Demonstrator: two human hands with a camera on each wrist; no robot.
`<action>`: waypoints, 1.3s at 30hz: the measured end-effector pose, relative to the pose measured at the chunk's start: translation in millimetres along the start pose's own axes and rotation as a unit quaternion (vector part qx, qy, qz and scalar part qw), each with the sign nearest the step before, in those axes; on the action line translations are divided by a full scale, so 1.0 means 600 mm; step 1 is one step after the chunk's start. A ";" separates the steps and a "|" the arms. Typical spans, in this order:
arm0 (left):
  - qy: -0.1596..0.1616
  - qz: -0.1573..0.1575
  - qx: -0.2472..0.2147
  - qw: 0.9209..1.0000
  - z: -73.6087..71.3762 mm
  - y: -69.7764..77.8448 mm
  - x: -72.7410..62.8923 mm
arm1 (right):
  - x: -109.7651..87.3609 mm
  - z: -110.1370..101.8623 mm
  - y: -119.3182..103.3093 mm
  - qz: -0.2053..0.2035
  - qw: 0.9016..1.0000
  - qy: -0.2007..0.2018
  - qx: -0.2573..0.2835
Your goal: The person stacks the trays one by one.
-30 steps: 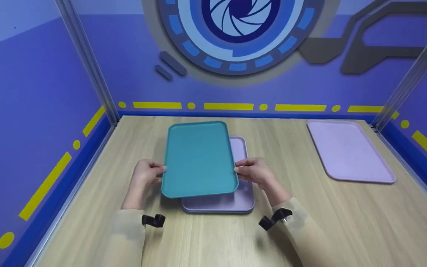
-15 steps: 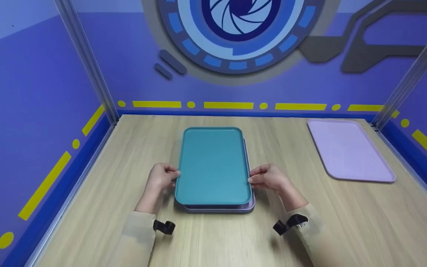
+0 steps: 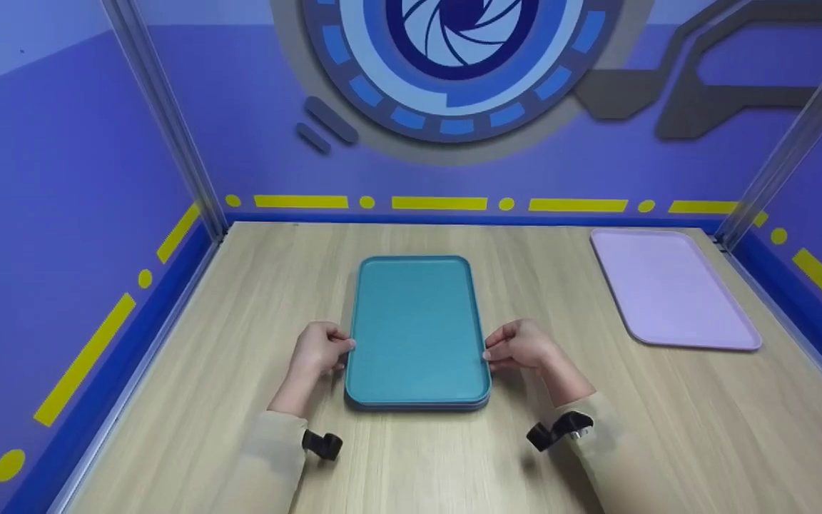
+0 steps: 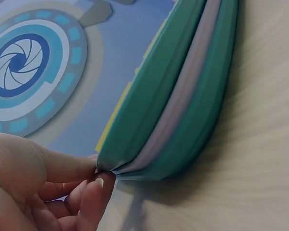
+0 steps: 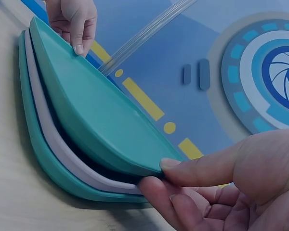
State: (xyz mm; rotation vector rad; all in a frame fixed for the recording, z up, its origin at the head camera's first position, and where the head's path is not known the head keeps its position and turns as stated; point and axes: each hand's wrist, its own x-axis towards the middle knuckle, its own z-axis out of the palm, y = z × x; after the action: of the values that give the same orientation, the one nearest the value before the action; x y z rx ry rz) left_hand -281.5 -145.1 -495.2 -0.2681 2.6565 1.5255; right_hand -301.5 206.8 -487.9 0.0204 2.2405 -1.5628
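Note:
A teal rectangular tray [image 3: 418, 328] lies over a stack in the middle of the table, nearly lined up with it. Beneath it the wrist views show the edge of a pale pink tray [image 5: 50, 122], then a lower green tray [image 5: 36, 139] on the tabletop. My left hand [image 3: 320, 350] pinches the top tray's left rim between thumb and fingers. On the opposite rim my right hand [image 3: 521, 346] pinches likewise, thumb on top and fingers below. A dark gap shows between the top tray and the pink one in the right wrist view.
Another pink-lilac tray [image 3: 675, 289] lies at the table's back right. The wooden table [image 3: 190, 400] is walled by blue-purple panels [image 3: 61, 178] on the left, back and right, with metal posts [image 3: 168, 114] at the back corners.
Both hands have carried the teal tray right and toward me, down over the pink tray, which it now covers in the head view. The tray at the back right has stayed put.

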 end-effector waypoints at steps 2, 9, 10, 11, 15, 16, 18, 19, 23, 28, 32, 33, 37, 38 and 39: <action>0.000 0.001 0.001 1.000 0.000 0.001 0.000 | -0.001 0.000 -0.002 -0.001 1.000 0.000 -0.007; -0.002 -0.006 0.015 1.000 0.003 0.006 -0.003 | -0.008 0.004 -0.007 -0.001 1.000 0.007 -0.025; -0.002 -0.006 0.017 1.000 0.003 0.005 -0.003 | -0.008 0.005 -0.006 -0.001 1.000 0.008 -0.027; -0.001 -0.005 0.018 1.000 0.003 0.005 -0.003 | -0.007 0.005 -0.006 -0.002 1.000 0.010 -0.030; 0.002 -0.008 0.017 1.000 0.005 0.003 -0.001 | -0.006 0.006 -0.003 -0.004 0.999 0.013 -0.034; 0.003 -0.009 0.016 1.000 0.005 0.003 -0.001 | -0.006 0.006 -0.003 -0.003 0.999 0.014 -0.035; 0.003 -0.012 0.014 1.000 0.005 0.003 -0.001 | -0.006 0.007 -0.003 0.000 0.999 0.018 -0.038; 0.003 -0.011 0.012 1.000 0.005 0.002 0.000 | -0.007 0.007 -0.004 0.001 0.999 0.019 -0.041; -0.002 -0.009 0.002 1.000 0.005 0.000 0.003 | -0.007 0.007 -0.006 0.005 0.998 0.028 -0.055; -0.014 -0.016 -0.026 0.999 0.006 -0.006 0.010 | -0.006 0.006 -0.006 0.004 0.998 0.024 -0.060; -0.026 -0.007 -0.046 0.999 0.007 -0.012 0.015 | -0.005 0.004 -0.003 0.006 0.998 0.020 -0.054; -0.031 -0.006 -0.056 0.998 0.008 -0.014 0.016 | -0.005 0.003 -0.002 0.006 0.999 0.017 -0.049; -0.054 -0.011 -0.102 0.993 0.008 -0.022 0.018 | -0.002 -0.002 0.004 0.004 1.000 -0.004 -0.022; -0.057 -0.014 -0.112 0.992 0.008 -0.024 0.019 | -0.001 -0.005 0.006 0.004 1.000 -0.012 -0.017; -0.059 -0.016 -0.118 0.991 0.007 -0.025 0.019 | 0.000 -0.008 0.008 0.002 1.000 -0.019 -0.015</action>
State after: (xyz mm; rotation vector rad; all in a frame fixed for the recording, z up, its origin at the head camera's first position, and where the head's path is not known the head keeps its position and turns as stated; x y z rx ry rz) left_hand -290.2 -150.2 -511.8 -0.2236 2.3727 1.7875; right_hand -301.6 212.8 -490.5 -0.0133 2.2324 -1.5134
